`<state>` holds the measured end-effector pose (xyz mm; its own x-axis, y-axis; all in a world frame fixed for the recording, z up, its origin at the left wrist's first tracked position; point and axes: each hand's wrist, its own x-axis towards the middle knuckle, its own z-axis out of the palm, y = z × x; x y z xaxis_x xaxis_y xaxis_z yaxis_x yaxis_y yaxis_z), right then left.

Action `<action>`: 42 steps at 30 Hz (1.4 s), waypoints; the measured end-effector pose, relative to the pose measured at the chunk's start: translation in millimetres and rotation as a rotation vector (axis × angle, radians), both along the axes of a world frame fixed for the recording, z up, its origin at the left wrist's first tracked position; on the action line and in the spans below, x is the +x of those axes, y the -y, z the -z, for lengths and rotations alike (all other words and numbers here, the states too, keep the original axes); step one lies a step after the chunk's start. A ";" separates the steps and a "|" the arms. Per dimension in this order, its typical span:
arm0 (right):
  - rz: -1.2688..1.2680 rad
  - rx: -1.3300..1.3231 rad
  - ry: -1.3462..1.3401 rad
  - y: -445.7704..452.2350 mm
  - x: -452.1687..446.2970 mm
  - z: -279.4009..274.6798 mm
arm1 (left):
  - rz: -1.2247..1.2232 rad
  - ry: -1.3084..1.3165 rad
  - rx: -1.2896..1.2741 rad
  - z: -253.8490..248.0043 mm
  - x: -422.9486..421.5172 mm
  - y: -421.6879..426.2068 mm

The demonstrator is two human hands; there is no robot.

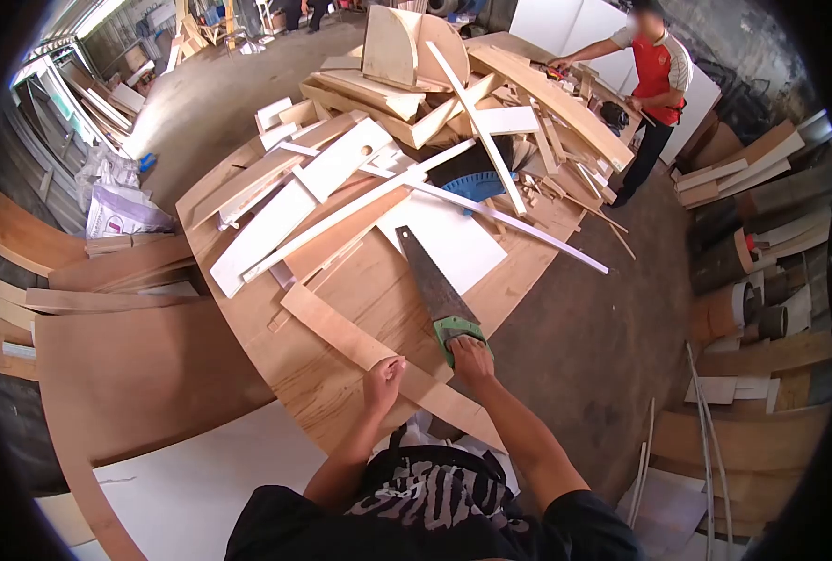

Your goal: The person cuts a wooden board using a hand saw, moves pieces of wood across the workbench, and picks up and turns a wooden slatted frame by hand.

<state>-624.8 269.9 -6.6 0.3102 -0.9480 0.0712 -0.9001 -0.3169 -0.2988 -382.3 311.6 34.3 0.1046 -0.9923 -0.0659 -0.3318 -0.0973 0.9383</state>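
Note:
My right hand [472,363] is wrapped round the green handle of a handsaw [430,280]. The dark blade points away from me, its tip over a white panel [444,238] and its toothed edge to the right. Just left of it, my left hand [384,379] is closed above a long narrow wooden board [336,329]; whatever its fingers hold, if anything, is hidden. This board runs diagonally across the plywood tabletop [318,388], its near end close to my body. The saw blade lies beyond the board, apart from it.
Offcuts and long strips [369,210] are heaped over the table's far half, around a blue slatted object [483,184]. A person in a red and white shirt [657,70] stands at the far right. Large panels [154,383] lie on my left; boards [752,374] are stacked right.

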 end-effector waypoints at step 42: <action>0.114 0.251 0.053 -125.2 -46.6 29.3 | -0.208 0.092 0.029 4.3 -32.1 -154.8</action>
<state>-671.4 395.0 -35.9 0.2030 -0.9665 -0.1570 -0.9065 -0.1250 -0.4033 -414.4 466.4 30.0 0.3140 -0.9465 -0.0747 -0.3857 -0.1990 0.9009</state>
